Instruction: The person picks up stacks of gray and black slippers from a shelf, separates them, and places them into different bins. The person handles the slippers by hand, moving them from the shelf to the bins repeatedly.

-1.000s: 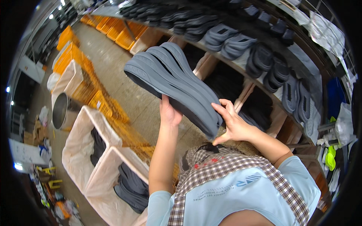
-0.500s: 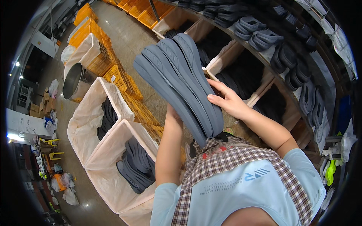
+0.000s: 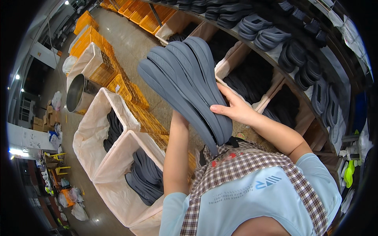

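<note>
A fanned stack of several grey foam shoe soles (image 3: 183,86) is held up in front of my body, edges side by side. My right hand (image 3: 232,107) grips the stack's right side, thumb lying across the outermost sole. From the left, my left hand (image 3: 179,118) supports the soles; its fingers are hidden behind them. More dark grey soles (image 3: 145,177) lie in a cloth-lined bin at my lower left.
Cloth-lined bins (image 3: 114,187) stand to my left beside stacked orange baskets (image 3: 126,88) and a metal drum (image 3: 78,94). Along the right runs a shelf of paired grey soles (image 3: 271,38), above lined compartments holding dark soles (image 3: 244,84).
The soles have spread slightly wider apart in my hands. My right thumb has shifted a little leftward over the stack, and the view has tilted slightly.
</note>
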Demonstrator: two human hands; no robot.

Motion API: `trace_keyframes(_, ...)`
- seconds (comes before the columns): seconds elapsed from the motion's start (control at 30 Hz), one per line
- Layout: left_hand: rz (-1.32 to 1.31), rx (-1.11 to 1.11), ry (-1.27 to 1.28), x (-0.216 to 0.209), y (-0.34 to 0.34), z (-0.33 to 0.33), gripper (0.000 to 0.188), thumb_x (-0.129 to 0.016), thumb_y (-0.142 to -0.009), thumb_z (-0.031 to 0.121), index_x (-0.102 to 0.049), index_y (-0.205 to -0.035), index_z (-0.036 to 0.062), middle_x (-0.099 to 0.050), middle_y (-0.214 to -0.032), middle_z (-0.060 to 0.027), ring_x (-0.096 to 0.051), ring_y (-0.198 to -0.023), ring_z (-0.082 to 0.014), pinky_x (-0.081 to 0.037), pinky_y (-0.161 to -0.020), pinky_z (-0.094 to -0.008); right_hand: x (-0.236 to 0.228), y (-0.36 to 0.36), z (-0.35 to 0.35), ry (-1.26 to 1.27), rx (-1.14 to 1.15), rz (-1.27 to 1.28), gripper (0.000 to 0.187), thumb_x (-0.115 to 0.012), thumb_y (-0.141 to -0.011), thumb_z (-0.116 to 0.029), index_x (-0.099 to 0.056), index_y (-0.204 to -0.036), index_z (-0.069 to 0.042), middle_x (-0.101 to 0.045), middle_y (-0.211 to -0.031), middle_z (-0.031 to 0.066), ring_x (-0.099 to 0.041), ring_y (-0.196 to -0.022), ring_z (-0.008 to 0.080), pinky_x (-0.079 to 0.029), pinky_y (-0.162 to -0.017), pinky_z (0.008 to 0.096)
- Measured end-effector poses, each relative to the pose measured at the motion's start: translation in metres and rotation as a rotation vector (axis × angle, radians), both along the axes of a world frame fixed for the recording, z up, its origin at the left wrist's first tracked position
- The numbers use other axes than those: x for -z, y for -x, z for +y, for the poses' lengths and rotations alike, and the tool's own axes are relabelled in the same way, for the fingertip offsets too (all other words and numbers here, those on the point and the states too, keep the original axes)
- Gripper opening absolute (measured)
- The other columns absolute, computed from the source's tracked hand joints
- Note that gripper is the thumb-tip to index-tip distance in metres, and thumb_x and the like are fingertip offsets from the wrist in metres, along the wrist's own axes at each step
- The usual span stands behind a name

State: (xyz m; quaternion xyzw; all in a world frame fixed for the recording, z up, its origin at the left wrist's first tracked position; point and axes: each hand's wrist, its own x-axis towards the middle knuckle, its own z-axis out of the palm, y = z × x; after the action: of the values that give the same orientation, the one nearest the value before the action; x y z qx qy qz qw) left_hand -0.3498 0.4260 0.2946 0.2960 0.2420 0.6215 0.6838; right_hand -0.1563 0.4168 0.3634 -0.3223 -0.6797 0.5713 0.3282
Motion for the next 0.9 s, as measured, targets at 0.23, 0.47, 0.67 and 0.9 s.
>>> trace_keyframes(0.23, 0.127, -0.034, -0.026, 0.009, -0.004, -0.005, 0.058, -0.046, -0.093, 0.042, -0.038, -0.134, 0.0024, -0.048, -0.131, -0.015, -0.052, -0.115, -0.0267, -0.047, -0.095, -0.0402, 0.011, -0.017, 0.002, -0.009, 0.004, 0.003, 0.083, -0.07, -0.081, -0.029, -0.023, -0.143, 0.0, -0.032, -0.139, 0.0205, -0.032, -0.13, 0.0301, -0.025, -0.109, 0.038)
trace_keyframes(0.47, -0.242, 0.127, 0.145, -0.011, -0.018, -0.034, 0.057, -0.048, -0.094, 0.036, -0.035, -0.136, 0.0013, -0.045, -0.135, -0.0124, -0.047, -0.121, -0.027, -0.042, -0.099, -0.0383, 0.03, -0.037, 0.038, -0.645, 0.141, -0.138, 0.063, -0.056, -0.077, 0.004, -0.037, -0.136, -0.011, -0.04, -0.141, 0.012, -0.042, -0.122, 0.0316, -0.036, -0.103, 0.0402)
trace_keyframes(0.67, -0.068, -0.065, 0.132, -0.009, -0.033, -0.055, 0.052, -0.051, -0.093, 0.014, -0.03, -0.139, 0.0032, -0.045, -0.132, -0.014, -0.052, -0.114, -0.0252, -0.047, -0.094, -0.036, 0.033, -0.053, 0.033, 0.422, -0.037, 0.292, 0.028, -0.051, -0.087, -0.011, -0.052, -0.115, -0.008, -0.046, -0.135, 0.0079, -0.051, -0.113, 0.0202, -0.043, -0.095, 0.0348)
trace_keyframes(0.9, -0.284, 0.01, 0.307, 0.024, -0.017, -0.054, 0.048, -0.04, -0.096, 0.014, -0.024, -0.141, 0.0081, -0.045, -0.131, -0.0178, -0.053, -0.114, -0.0292, -0.051, -0.091, -0.0432, 0.037, -0.049, -0.004, 0.449, -0.034, 0.187, 0.063, -0.071, -0.079, -0.036, -0.038, -0.122, -0.004, -0.046, -0.119, 0.014, -0.046, -0.114, 0.0211, -0.047, -0.088, 0.0313)
